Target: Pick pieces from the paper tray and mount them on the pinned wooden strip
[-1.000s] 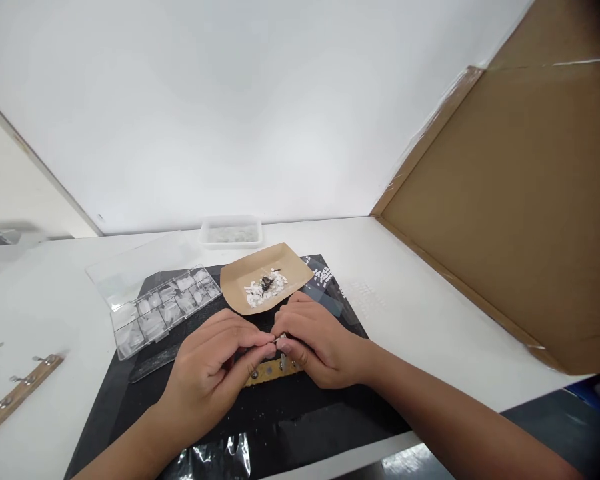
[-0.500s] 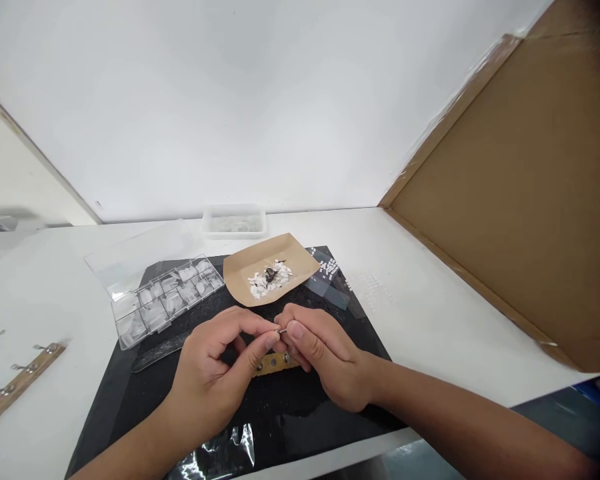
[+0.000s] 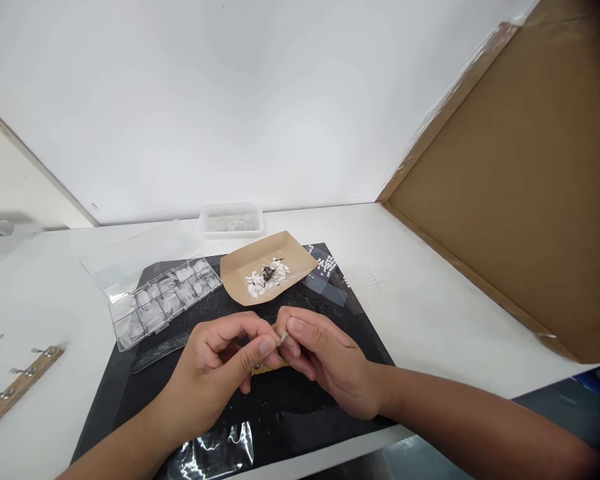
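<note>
Above the black mat, my left hand and my right hand meet at their fingertips. A tiny pale piece shows between them, pinched by my right thumb and fingers. My left thumb and forefinger are pressed together at its left end; whether they grip it is too small to tell. Behind and below the fingers lies a yellow strip, mostly hidden. Just beyond the hands is a brown paper tray with white flakes and a dark clump.
A clear compartment box of translucent pieces lies at left, near a dark flat file. Farther back is a white tub. A wooden strip with metal clips lies far left. Cardboard stands at right.
The fingertips have shifted slightly, and the small piece between them now shows a pale, tilted side. My left hand's lower fingers have moved down, covering more of the yellow strip. The view has shifted a little.
</note>
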Demonstrator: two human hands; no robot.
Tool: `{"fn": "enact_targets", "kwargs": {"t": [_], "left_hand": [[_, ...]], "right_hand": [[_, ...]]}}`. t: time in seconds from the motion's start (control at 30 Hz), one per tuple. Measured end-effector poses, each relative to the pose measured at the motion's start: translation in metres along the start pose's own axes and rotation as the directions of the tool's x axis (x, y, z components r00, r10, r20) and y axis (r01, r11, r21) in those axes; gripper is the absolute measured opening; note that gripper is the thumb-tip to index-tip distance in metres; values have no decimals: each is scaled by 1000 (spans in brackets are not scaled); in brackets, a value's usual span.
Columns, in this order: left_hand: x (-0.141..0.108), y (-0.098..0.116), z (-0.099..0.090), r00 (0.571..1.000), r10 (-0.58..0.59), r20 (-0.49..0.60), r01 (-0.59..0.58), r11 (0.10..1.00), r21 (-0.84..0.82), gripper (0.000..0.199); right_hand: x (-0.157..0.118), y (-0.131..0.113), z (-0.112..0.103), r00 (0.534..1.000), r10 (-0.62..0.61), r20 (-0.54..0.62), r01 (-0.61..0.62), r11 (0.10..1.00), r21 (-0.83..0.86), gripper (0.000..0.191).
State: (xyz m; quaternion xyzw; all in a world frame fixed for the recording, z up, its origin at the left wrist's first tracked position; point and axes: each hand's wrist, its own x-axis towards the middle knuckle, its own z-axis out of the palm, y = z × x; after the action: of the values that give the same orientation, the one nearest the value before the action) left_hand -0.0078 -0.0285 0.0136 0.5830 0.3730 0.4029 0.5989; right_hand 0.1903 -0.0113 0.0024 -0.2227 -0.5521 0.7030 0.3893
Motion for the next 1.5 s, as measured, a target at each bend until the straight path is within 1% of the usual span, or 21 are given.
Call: {"fn": "enact_targets", "kwargs": {"t": [0.1,0.17,0.3,0.4,0.47,0.57,0.7,0.8,0.9,0.97,1.07,1.13,1.27,1.33,1.4,1.5], "left_hand": [[0,2,5,999,30,11,-29,1000,-6,27],[0,1,6,999,33,-29,-33,999,-17,25],[0,-5,2,990,7,-144,-7,1000,2,23],[1,-8,-1,984,27,-175,-23,999,25,26],[1,-8,-1,984,68,-164,-59,997,58,27],[1,-6,1,979,142,-146,-128,986,106,22],[1,-4,3,965,198,-170,-171,972,161,19],[1,-5,2,956,201,-214,-160,968,191,11],[0,-9,-1,956,168,-240,-127,976,177,10],[0,-10,-2,962,145,-232,-113,983,144,10],[-1,-9,-3,974,128,-187,-111,989,98,8],[0,-8,-3,980,131,-152,-123,990,66,6],[3,-11,-4,987,129,-93,-134,990,-53,6],[4,-14,-5,993,105,-56,-112,985,-132,6],[4,-14,-6,996,82,-19,-84,978,-192,8],[3,-11,-6,995,99,-3,-97,976,-196,7]], "right_hand": [[2,1,-2,1000,18,-22,-17,998,58,40],[3,1,-4,999,22,-25,-20,998,55,40],[4,1,-5,1000,-16,-27,17,1000,25,39],[5,0,-4,999,-27,-32,27,999,-17,40],[6,-2,-3,999,-39,-29,36,995,-90,43],[7,-6,-1,998,-55,-16,50,977,-209,47],[7,-8,1,999,-54,-3,50,945,-322,47],[7,-8,0,997,-83,-5,70,873,-483,45],[7,-8,-3,994,-106,-10,79,798,-597,43],[7,-9,-4,991,-131,13,109,762,-638,42],[6,-12,-4,979,-186,81,191,710,-678,38],[6,-14,-3,972,-199,121,228,702,-675,36],[5,-18,-2,980,-146,134,198,763,-615,39],[4,-19,-2,983,-120,138,178,802,-571,40],[4,-19,-3,981,-114,158,182,830,-528,40],[4,-19,-5,970,-132,204,221,831,-511,38]]}}
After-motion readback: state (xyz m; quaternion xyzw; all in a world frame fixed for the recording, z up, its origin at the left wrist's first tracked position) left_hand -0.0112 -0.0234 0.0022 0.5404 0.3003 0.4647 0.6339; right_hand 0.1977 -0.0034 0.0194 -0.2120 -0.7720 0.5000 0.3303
